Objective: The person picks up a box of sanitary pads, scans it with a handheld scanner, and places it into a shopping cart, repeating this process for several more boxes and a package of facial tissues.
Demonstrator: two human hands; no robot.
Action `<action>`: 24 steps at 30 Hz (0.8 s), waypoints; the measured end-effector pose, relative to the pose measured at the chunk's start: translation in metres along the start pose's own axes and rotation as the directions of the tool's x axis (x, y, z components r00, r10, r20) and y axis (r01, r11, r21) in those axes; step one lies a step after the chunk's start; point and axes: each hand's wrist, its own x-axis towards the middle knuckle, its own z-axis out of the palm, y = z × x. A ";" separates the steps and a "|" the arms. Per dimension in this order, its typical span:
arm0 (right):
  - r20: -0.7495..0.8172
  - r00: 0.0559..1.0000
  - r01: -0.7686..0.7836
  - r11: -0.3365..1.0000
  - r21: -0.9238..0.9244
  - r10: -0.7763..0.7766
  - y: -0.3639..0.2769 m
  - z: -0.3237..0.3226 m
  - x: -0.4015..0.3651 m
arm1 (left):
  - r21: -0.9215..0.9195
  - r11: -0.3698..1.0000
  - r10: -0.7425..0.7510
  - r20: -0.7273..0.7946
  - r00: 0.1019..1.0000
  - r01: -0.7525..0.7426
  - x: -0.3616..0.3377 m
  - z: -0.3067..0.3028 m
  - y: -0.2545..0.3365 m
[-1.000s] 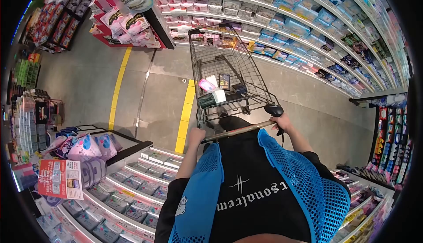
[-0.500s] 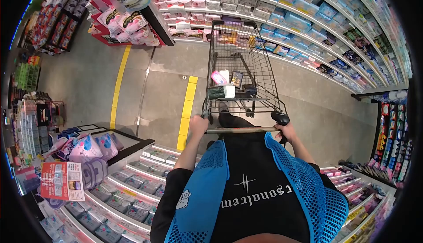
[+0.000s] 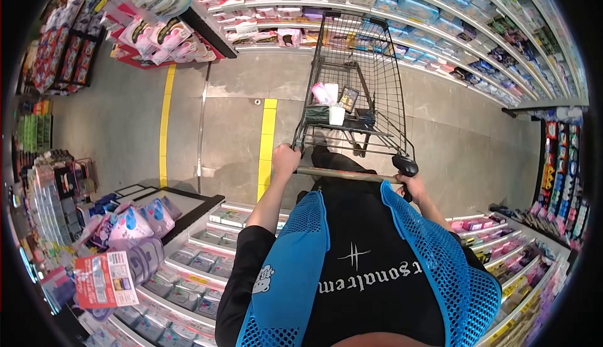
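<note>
Left grip (image 3: 286,160), right grip (image 3: 414,186) round handle (image 3: 345,174); white pack (image 3: 337,115) inside cart (image 3: 391,83)

Shirt (image 3: 358,246) lettering: ends covered by blue vest (image 3: 292,262). Vest: lower part cut off by bottom edge. Right hand (image 3: 412,187): fingers partly hidden at end of cart handle (image 3: 342,174). Dark pack (image 3: 349,99), red leaflet (image 3: 100,281): fine print illegible. Far shelves (image 3: 295,4): cropped at top.
</note>
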 end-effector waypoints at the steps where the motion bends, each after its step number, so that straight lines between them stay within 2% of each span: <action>1: -0.026 1.000 -0.006 1.000 0.016 0.007 0.006 0.000 0.000 | 0.013 1.000 0.005 0.022 1.000 -0.005 0.003 0.000 0.002; 6: -0.144 0.989 -0.020 0.999 0.044 0.026 0.014 0.009 0.005 | 0.067 0.995 0.062 0.104 0.993 -0.069 0.033 0.000 0.013; 7: -0.176 0.984 0.024 1.000 -0.017 -0.026 0.010 0.013 0.003 | 0.097 0.990 0.090 0.098 0.991 -0.100 0.038 -0.002 0.018; 10: -0.232 0.973 -0.002 1.000 -0.003 0.002 -0.001 0.028 -0.003 | 0.096 0.979 0.173 0.096 0.980 -0.182 0.058 -0.011 0.028; 11: -0.253 0.967 0.048 0.999 0.016 -0.042 0.010 0.030 0.005 | 0.081 0.978 0.182 0.103 0.978 -0.191 0.064 -0.015 0.033; 14: -0.250 0.964 -0.045 0.986 0.163 0.085 -0.001 0.040 0.002 | 0.134 0.967 0.196 0.155 0.968 -0.217 0.078 -0.016 0.037; 15: -0.264 0.962 -0.032 0.989 0.141 0.068 0.004 0.040 0.001 | 0.123 0.960 0.233 0.158 0.960 -0.253 0.077 -0.020 0.041; 17: -0.282 0.959 0.026 0.993 0.115 0.008 0.010 0.042 -0.001 | 0.154 0.958 0.206 0.220 0.954 -0.243 0.080 -0.022 0.045; 20: -0.292 0.956 0.027 0.978 0.208 0.036 0.061 0.041 0.013 | 0.164 0.949 0.225 0.243 0.943 -0.269 0.084 -0.017 0.032; 22: -0.296 0.941 -0.082 0.961 0.264 0.162 0.094 0.047 0.019 | 0.149 0.939 0.270 0.245 0.931 -0.312 0.091 -0.011 0.020; 24: -0.290 0.950 -0.031 0.957 0.290 0.118 0.092 0.055 0.008 | 0.154 0.939 0.253 0.298 0.920 -0.308 0.096 -0.021 0.033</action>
